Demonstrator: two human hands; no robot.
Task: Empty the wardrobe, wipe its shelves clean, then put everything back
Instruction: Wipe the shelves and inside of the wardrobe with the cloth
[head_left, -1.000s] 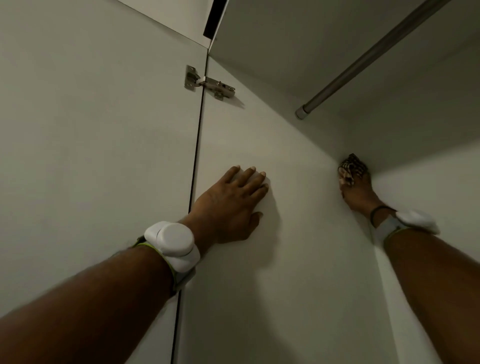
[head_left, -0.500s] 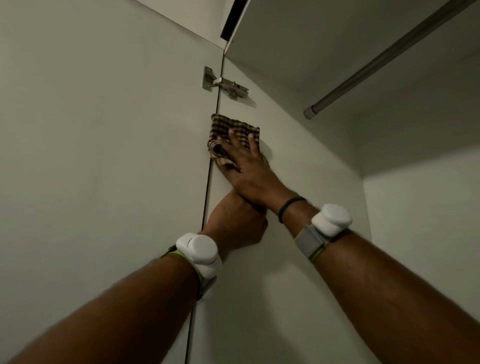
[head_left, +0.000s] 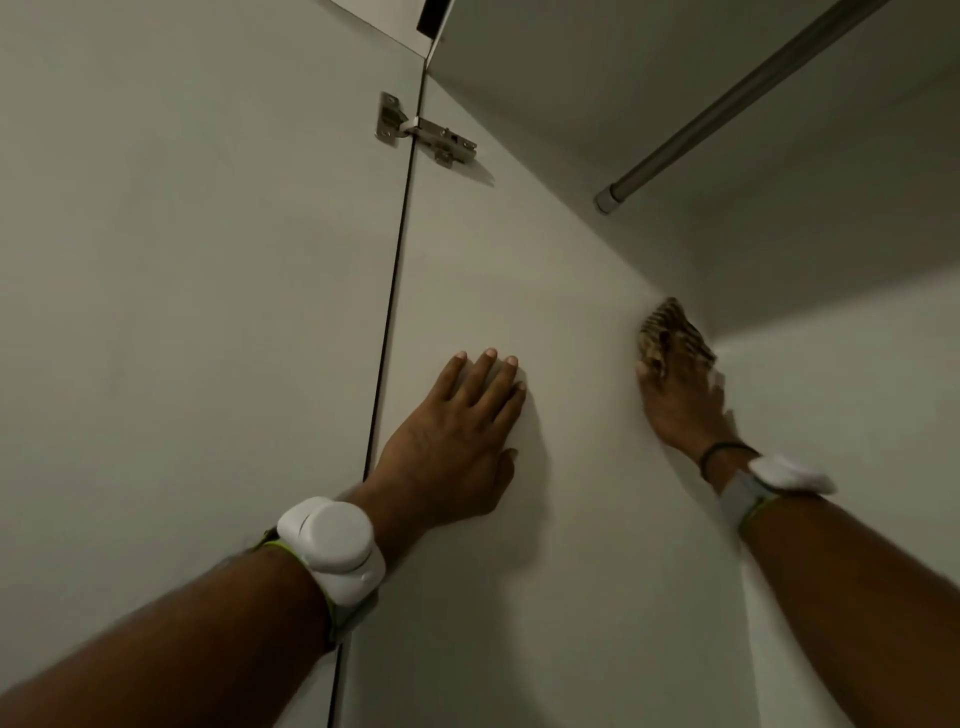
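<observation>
The soft, limp cloth (head_left: 672, 332), best held bunched, is pressed by the right hand (head_left: 680, 402), finger curl indiscernible; left hand (head_left: 452, 441) fingers are laid flat.

Left hand (head_left: 457, 441) pressed flat, right hand (head_left: 680, 402) raised higher, spread, blurred.

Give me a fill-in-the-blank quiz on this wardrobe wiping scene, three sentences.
The right hand presses a checked ____ into the back corner.
The left hand, flat on the panel, holds ____.
The hinge sits ____ the left hand.
Missing words: cloth; nothing; above.
</observation>
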